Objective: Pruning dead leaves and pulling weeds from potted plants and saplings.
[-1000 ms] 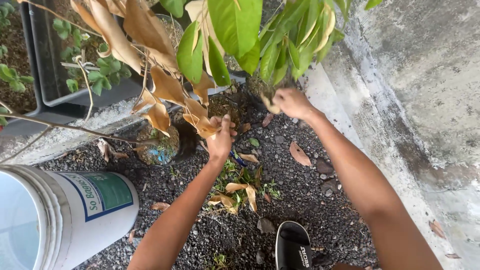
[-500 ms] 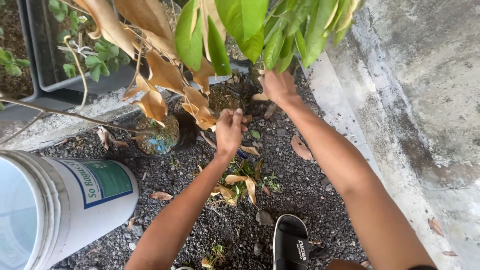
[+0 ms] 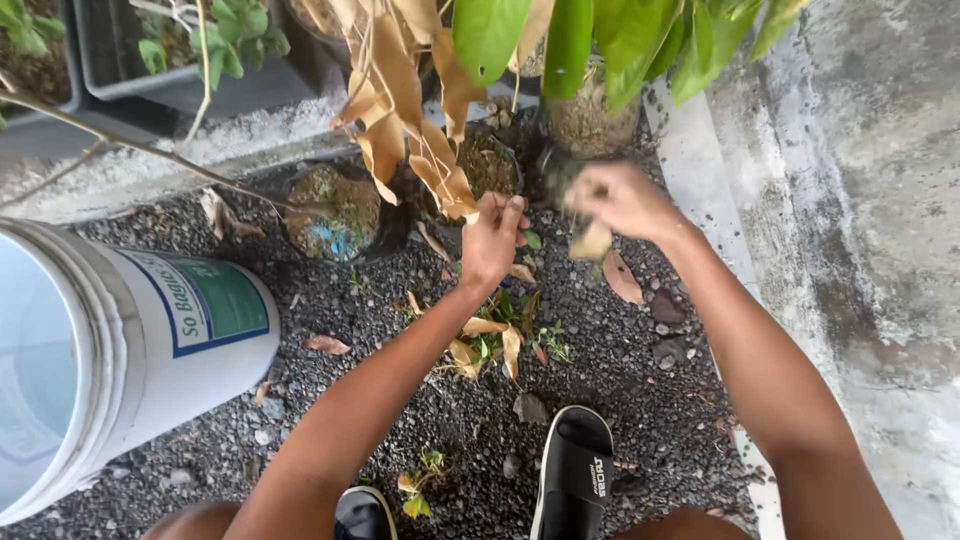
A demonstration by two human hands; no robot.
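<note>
Near: black sandal [image 3: 572, 470] on gravel [image 3: 400, 400]. Mid: left hand [image 3: 493, 240] pinches the lowest dry brown leaves [image 3: 440, 175] hanging just above it. Right hand [image 3: 622, 200] closed on a plucked dry leaf [image 3: 591, 241], beside the left. Far: small pots [image 3: 335, 210].

One labelled bucket

The white plastic bucket [image 3: 110, 360] lies on its side on gravel; its rectangular green, blue-bordered label [image 3: 205, 300] faces up.

Left hand [image 3: 493, 240] at dry brown leaves [image 3: 425, 150], right hand [image 3: 620, 200] gripping a dead leaf [image 3: 591, 241].
</note>
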